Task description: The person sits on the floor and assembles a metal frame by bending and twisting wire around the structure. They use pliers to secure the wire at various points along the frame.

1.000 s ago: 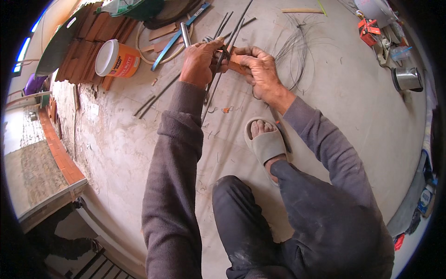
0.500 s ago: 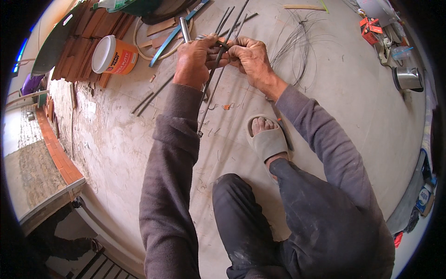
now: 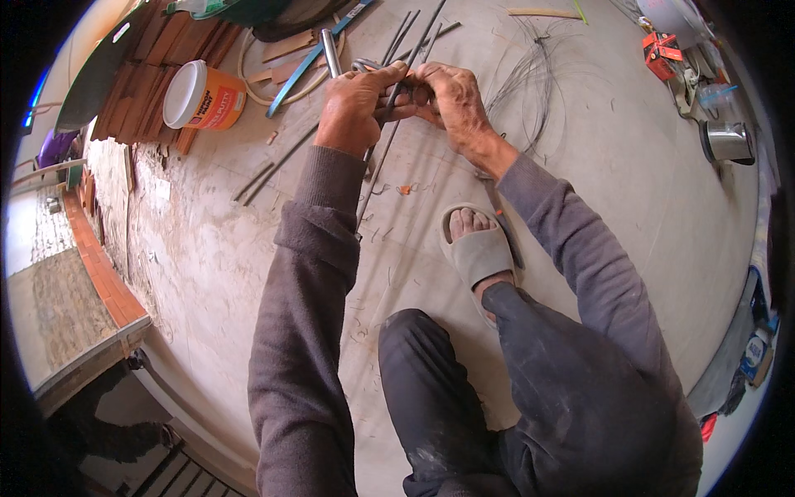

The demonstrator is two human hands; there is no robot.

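Note:
Both my hands work close together at the top middle, around thin dark steel rods (image 3: 383,155) that slant up and away to the right. My left hand (image 3: 352,106) is closed, with its thumb and fingers against the rods. By its knuckles a shiny metal tube (image 3: 330,53) stands up, and a curved grey metal loop (image 3: 364,65) shows over the thumb; I cannot tell how they join. My right hand (image 3: 455,101) has its fingertips pinched together at the rods, beside the left fingertips. Whatever lies in that pinch is hidden.
Loose thin wire (image 3: 542,91) lies coiled right of my hands. More rods (image 3: 281,170) rest on the floor at left, near an orange and white bucket (image 3: 219,99), stacked red-brown tiles (image 3: 132,95) and a blue flat bar (image 3: 294,83). My sandalled foot (image 3: 476,240) stands below.
My right hand has rolled over, its knuckles rising and its fingers curling at the rods. My left hand has shifted slightly right, and the rods have tilted a little with it.

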